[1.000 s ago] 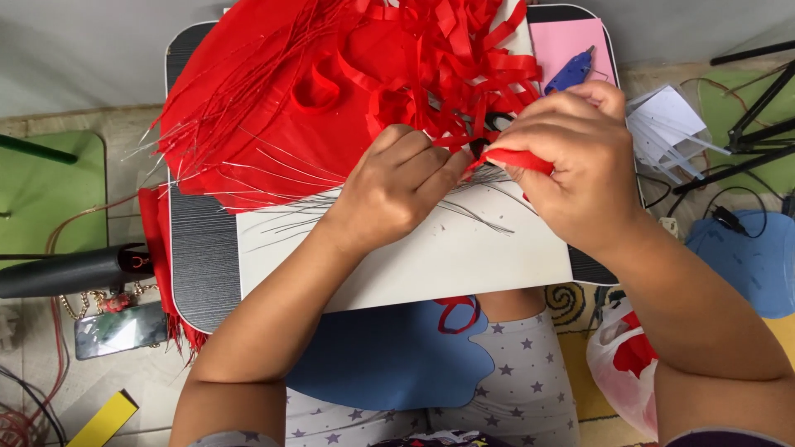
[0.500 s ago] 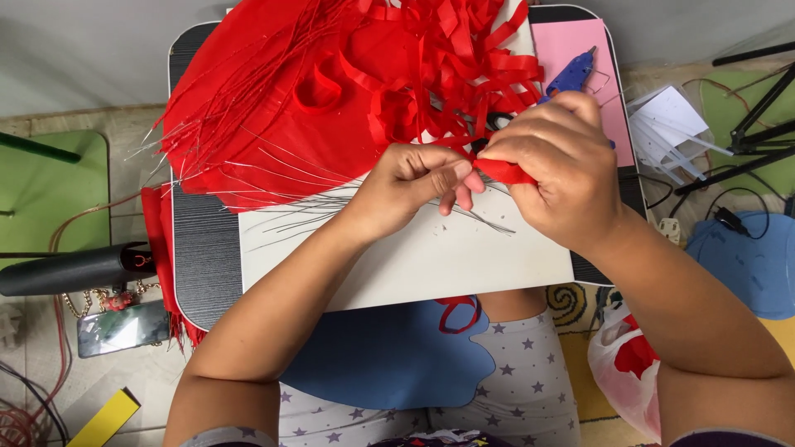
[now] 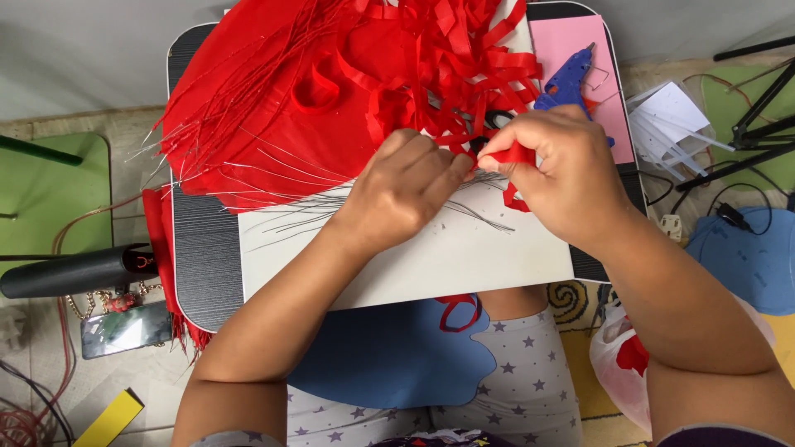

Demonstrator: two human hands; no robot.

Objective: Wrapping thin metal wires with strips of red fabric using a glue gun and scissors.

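Observation:
My left hand (image 3: 407,192) and my right hand (image 3: 556,170) meet over a white board (image 3: 431,252) on a small dark table (image 3: 199,248). Both pinch a small rolled piece of red ribbon (image 3: 513,155) between their fingertips. Just behind the hands lies a big heap of red fabric and cut red ribbon strips (image 3: 331,91), with thin silver wires (image 3: 290,217) spread out of it across the board. Black scissors (image 3: 489,122) lie partly buried in the strips. A blue glue gun (image 3: 570,81) rests on a pink sheet (image 3: 575,58) right behind my right hand.
A blue paper cut-out (image 3: 389,352) lies on my lap. Left of the table are a green mat (image 3: 50,190), a black cylindrical tool (image 3: 70,271), a phone (image 3: 124,329) and a yellow strip (image 3: 108,418). On the right: white paper pieces (image 3: 671,116), black tripod legs (image 3: 758,124), cables, another blue shape (image 3: 745,257).
My left hand has slid right, closing onto the red ribbon piece held by my right hand, so the fingertips of both now meet on it. My right hand stayed nearly in place.

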